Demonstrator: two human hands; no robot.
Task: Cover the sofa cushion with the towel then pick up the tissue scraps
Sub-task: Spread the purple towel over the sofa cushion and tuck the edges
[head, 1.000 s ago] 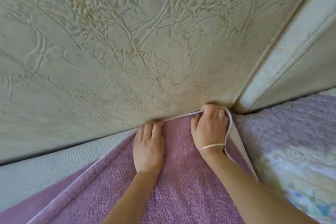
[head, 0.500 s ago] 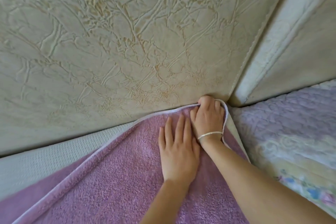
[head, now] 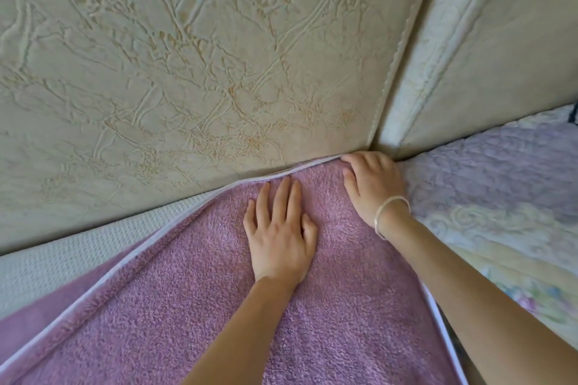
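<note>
A purple towel [head: 194, 300] with a white hem lies spread over the sofa seat cushion [head: 59, 256], whose pale waffle-textured cover still shows at the left. My left hand [head: 280, 237] rests flat on the towel, fingers apart, pointing at the backrest. My right hand [head: 372, 184], with a thin white bracelet at the wrist, presses the towel's far corner down where the seat meets the backrest. Neither hand grips anything. No tissue scraps are in view.
The cracked beige backrest [head: 187, 72] fills the upper view, with a second backrest cushion [head: 488, 40] to the right. A lilac quilted cover [head: 500, 184] lies on the neighbouring seat at the right.
My left hand slid right and forward across the towel, ending beside the right hand. The right hand went from holding the folded corner to pressing it flat at the crease.
</note>
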